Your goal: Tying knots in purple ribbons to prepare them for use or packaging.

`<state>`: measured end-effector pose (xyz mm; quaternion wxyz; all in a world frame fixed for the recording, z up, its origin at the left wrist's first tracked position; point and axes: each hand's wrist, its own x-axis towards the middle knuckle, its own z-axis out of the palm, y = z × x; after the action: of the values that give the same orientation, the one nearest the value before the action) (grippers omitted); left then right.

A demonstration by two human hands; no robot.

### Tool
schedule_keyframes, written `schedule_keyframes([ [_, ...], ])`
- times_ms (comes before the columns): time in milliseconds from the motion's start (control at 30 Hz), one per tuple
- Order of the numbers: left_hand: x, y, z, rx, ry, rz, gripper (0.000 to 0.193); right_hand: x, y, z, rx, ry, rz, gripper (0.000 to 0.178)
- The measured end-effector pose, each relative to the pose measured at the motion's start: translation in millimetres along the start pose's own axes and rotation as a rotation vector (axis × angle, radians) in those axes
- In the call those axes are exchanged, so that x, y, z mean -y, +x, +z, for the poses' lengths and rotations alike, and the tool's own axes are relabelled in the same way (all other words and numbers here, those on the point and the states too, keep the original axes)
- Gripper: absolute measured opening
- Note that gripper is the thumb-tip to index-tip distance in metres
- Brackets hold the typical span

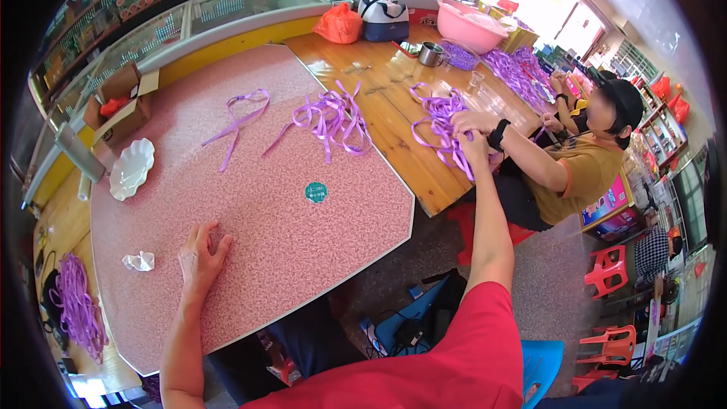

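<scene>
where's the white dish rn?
Head view, far left: the white dish sits on the pink table near its left edge, just below the open cardboard box, up-left of the left hand.

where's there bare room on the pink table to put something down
The widest bare patch of the pink table lies between the left hand, the round green sticker and the near edge. A smaller one sits between the white shell dish and the ribbon loop. It is crowded by the ribbon pile and where the right hand meets a co-worker's hands.
</scene>
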<state>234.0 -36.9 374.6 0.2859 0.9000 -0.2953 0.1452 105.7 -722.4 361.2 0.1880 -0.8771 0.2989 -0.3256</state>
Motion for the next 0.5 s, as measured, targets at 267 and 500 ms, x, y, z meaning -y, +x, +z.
schedule_keyframes([
  [267,4,-3,-6,0.003,0.017,-0.004,0.035,35,-45,-59,-0.067,-0.425,-0.159,0.029],
  [500,5,-2,-1,-0.01,-0.009,0.009,0.035,35,21,-120,0.338,-0.418,0.034,0.039],
])
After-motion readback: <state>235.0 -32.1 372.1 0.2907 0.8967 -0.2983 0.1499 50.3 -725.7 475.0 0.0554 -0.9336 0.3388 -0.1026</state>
